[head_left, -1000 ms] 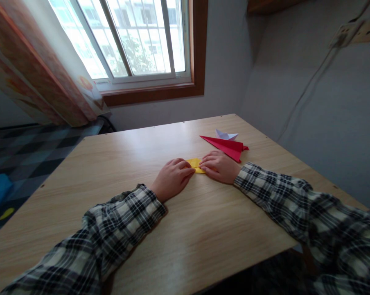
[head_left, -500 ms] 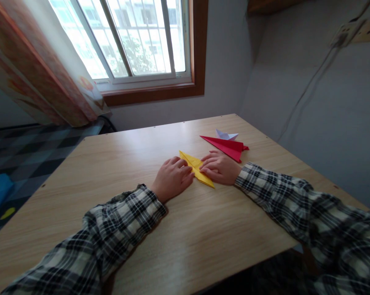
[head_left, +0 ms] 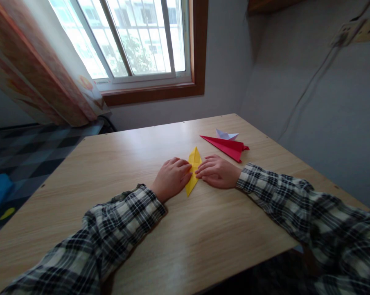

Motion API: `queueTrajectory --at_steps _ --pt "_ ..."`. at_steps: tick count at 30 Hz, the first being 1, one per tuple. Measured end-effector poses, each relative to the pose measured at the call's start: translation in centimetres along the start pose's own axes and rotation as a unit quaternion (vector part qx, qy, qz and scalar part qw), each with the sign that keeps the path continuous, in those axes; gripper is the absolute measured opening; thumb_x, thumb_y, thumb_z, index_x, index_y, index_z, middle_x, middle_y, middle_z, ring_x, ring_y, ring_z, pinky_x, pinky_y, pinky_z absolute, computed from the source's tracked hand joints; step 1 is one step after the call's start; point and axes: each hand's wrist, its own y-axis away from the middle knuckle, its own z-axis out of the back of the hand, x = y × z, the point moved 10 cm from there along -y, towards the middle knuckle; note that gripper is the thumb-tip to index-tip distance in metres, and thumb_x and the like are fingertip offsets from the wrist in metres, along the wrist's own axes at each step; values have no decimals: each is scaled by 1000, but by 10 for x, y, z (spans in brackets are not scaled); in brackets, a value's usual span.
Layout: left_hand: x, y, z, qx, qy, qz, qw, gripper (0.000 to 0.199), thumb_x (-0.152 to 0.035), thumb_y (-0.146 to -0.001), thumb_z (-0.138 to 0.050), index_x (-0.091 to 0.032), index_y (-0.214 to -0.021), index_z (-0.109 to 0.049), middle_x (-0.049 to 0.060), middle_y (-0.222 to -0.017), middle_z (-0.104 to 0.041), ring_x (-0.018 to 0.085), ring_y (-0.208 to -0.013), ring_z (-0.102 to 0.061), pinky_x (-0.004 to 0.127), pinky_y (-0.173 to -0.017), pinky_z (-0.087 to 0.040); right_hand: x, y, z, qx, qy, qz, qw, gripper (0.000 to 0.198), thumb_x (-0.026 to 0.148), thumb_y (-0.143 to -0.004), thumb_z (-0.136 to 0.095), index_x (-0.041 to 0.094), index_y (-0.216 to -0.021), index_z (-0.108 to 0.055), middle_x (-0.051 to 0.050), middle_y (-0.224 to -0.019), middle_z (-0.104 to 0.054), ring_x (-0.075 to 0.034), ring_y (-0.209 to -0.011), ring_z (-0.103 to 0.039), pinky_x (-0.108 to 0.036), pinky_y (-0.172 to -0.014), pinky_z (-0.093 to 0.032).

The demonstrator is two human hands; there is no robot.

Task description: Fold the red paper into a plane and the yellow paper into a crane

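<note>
Yellow folded paper was laid near the middle of a pale wood-grained table, its two points directed, slightly aslant, toward the far and near edges. Small dark spots were spaced along the table's rim. Beyond it, a window was framed in brown wood, with a flowered curtain hung at its left. On the right-hand wall a socket was fixed, with a cable run down from it. Past the table's left side, a dark checked surface was partly seen.

Near the right hand, a red paper plane was set, with a white paper boat just beyond.

The paper was touched at its left side by the left hand — fingers curled and set close together — and at its right side by the right hand, fingers slightly bent and loosely spread. Whether it was pinched or merely pressed down could not be made out.
</note>
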Motion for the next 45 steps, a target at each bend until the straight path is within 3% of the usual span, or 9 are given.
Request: queueTrajectory --at_steps 7,13,24,29,45 --pt "6 -2 -4 -16 60 0 998 25 -25 -98 -52 -19 -112 -72 7 -115 -74 25 -104 -65 45 -96 -53 -10 2 0 -15 43 -22 999 37 10 -84 -51 22 -114 -69 -6 -115 -75 -20 -107 -68 -44 -104 -43" --pt "13 -3 -4 -35 132 -4 991 26 -23 -97 -53 -20 -112 -74 6 -114 -76 23 -106 -67 43 -98 -54 -19 3 -7 16 56 -52 997 37 15 -86 -55 20 -121 -65 -10 -119 -73 -23 -110 -67 -47 -104 -42" --pt "6 -4 7 -31 125 15 992 26 -30 -97 -53 -19 -98 -77 7 -104 -77 23 -99 -66 44 -95 -54 -26 4 -10 30 69 -74 994 24 26 -91 -62 21 -114 -68 -9 -118 -73 -24 -107 -67 -43 -97 -43" --pt "6 -4 2 -17 119 7 993 21 -26 -91 -60 -22 -104 -75 7 -109 -75 23 -102 -66 43 -96 -54 -26 3 -8 26 73 -78 994 18 31 -92 -64 22 -107 -69 -7 -113 -75 -22 -104 -68 -41 -94 -42" --pt "0 -5 -4 4 126 -32 991 29 -24 -99 -49 -20 -116 -72 7 -121 -73 21 -112 -65 42 -104 -50 -25 1 1 -11 105 -77 991 22 33 -98 -57 17 -91 -71 -8 -94 -75 -22 -90 -67 -36 -83 -44"
